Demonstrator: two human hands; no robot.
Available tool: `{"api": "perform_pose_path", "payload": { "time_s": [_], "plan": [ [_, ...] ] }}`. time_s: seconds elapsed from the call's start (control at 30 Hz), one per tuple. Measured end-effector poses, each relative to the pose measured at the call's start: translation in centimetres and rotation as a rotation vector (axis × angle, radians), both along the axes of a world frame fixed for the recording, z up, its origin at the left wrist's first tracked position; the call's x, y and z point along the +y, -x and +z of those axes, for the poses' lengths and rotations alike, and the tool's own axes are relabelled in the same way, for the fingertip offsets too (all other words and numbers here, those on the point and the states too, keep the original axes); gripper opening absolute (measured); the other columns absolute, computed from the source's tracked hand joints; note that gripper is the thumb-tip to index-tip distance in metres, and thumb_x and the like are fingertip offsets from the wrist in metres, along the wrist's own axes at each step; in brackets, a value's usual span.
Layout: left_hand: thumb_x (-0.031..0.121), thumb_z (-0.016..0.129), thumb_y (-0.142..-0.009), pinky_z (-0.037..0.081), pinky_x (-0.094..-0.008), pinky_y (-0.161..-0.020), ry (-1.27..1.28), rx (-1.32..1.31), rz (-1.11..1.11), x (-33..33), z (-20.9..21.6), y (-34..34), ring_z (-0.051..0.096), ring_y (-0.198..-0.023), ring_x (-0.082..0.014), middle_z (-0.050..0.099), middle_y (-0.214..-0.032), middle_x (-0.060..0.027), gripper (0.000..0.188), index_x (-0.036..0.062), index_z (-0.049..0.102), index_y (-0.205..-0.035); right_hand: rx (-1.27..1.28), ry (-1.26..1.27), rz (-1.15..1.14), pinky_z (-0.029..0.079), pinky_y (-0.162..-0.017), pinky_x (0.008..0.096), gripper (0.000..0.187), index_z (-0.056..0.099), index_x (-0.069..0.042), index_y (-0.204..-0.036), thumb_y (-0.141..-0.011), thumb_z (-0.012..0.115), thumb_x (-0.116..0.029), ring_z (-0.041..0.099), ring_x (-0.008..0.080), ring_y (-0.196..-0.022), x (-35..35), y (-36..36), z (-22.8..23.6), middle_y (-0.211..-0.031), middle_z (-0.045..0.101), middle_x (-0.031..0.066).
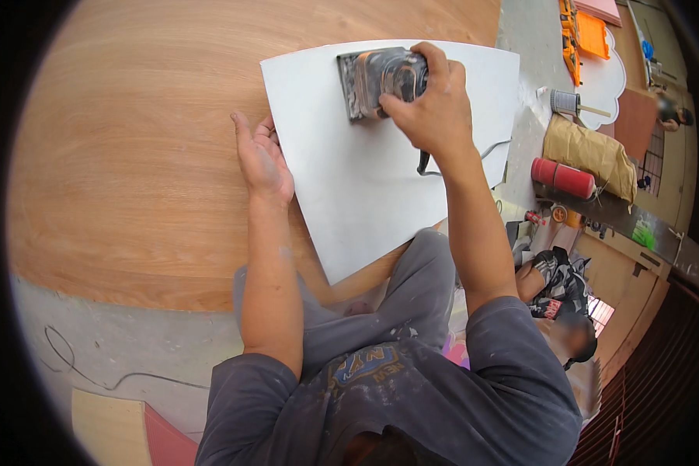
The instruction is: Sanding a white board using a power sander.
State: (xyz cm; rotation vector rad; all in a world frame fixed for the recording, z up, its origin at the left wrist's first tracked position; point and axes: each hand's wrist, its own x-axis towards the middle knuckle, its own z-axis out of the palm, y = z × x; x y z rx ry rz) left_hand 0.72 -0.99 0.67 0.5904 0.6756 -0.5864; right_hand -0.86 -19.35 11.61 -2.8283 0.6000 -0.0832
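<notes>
Head view: bright, diffuse lighting with fisheye distortion.
Illumination, probably from overhead, leaves soft shading on the white panel (373, 194) near the sheet sander (384, 80). The lower edge of the plywood sheet (132, 179) bows toward the black vignette. The ridged surface (637, 388) at lower right is dim; a co-worker's head (573, 339) is blurred.

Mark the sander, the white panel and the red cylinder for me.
Sander (374, 79), head view: its dark body.
White panel (357, 175), head view: its bare face.
Red cylinder (561, 178), head view: its side.
</notes>
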Motion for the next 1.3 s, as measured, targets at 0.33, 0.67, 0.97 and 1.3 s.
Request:
{"api": "perform_pose_path", "payload": {
  "time_s": [0.33, 0.67, 0.97, 1.3],
  "plan": [
    [0.07, 0.033, -0.096, 0.037, -0.0407, -0.111, 0.028, 0.018, -0.024, 0.1, 0.1, 0.0, 0.046, -0.128, -0.03, 0.044, -0.137, -0.0253, 0.093, -0.0129, 0.036, -0.137, 0.077, -0.016, -0.096, 0.057, -0.078, 0.0432, 0.072, 0.048, -0.016, -0.132, -0.066, 0.075, -0.022, 0.065, 0.0383, -0.086, -1.0, -0.6, 0.8, -0.113, 0.049, 0.0249],
    [0.069, 0.036, -0.096, 0.037, -0.0408, -0.111, 0.012, 0.019, -0.019, 0.1, -0.1, 0.3, 0.048, -0.126, -0.0306, 0.046, -0.135, -0.0249, 0.091, -0.0125, 0.037, -0.136, 0.1, -0.001, -0.054, 0.057, -0.077, 0.0433, 0.073, 0.048, -0.014, -0.133, -0.067, 0.077, -0.024, 0.065, 0.0396, -0.087, 1.2, -0.4, 0.4, -0.11, 0.05, 0.025],
    [0.067, 0.033, -0.098, 0.037, -0.0394, -0.11, -0.049, -0.025, -0.029, -0.1, 0.1, 0.2, 0.048, -0.126, -0.0292, 0.048, -0.135, -0.0243, 0.087, -0.0118, 0.039, -0.135, 0.08, 0.054, -0.188, 0.059, -0.07, 0.0426, 0.073, 0.047, -0.012, -0.133, -0.068, 0.075, -0.026, 0.068, 0.0347, -0.076, -3.8, -0.7, 0.4, -0.109, 0.05, 0.0244],
    [0.065, 0.032, -0.099, 0.038, -0.0386, -0.109, -0.11, -0.059, -0.029, -0.5, -0.3, 0.3, 0.049, -0.126, -0.0286, 0.049, -0.134, -0.0245, 0.086, -0.0122, 0.04, -0.135, 0.147, -0.084, -0.326, 0.059, -0.053, 0.0378, 0.076, 0.046, -0.01, -0.134, -0.067, 0.077, -0.026, 0.064, 0.0304, -0.053, -6.1, 0.7, 0.4, -0.11, 0.049, 0.0239]
  ]
}}
